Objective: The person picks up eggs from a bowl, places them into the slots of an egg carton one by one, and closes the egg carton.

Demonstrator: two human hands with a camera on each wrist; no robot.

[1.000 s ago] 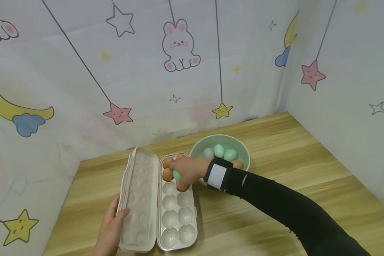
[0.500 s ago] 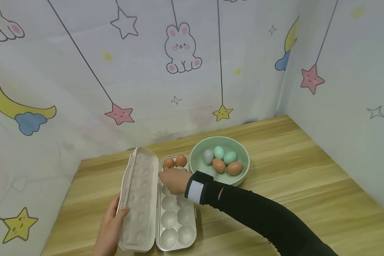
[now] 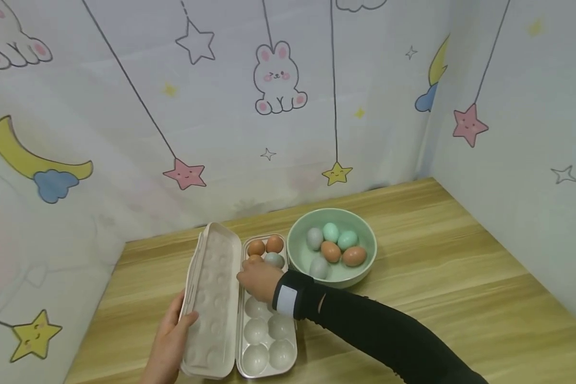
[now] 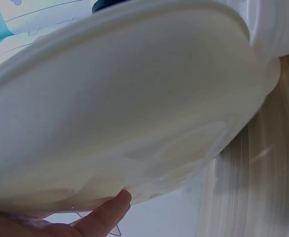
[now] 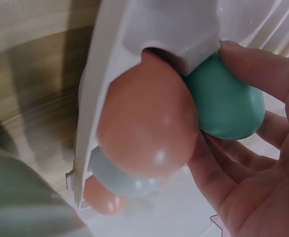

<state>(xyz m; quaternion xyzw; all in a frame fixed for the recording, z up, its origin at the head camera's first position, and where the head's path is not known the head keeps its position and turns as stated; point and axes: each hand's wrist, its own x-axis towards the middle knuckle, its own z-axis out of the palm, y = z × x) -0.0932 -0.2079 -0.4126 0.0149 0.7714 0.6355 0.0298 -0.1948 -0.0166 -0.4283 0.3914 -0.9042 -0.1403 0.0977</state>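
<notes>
Carton (image 3: pixel 224 306) — head above, wrist views close

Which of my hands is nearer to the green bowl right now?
Right. Your right hand is over the egg tray, just left of the green bowl, pinching a teal egg; your left hand is farther left, gripping the outer edge of the open lid.

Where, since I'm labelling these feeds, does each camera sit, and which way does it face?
Head: worn on the head, facing forward and down at the carton and bowl; the left hand, right hand and black sleeve show.
Left wrist: on that wrist, facing the lid from outside; part of the left hand shows.
Right wrist: on that wrist, facing the green egg; the right hand holds it.
Shared: head and right wrist both show the right hand and brown eggs in the carton.
</notes>
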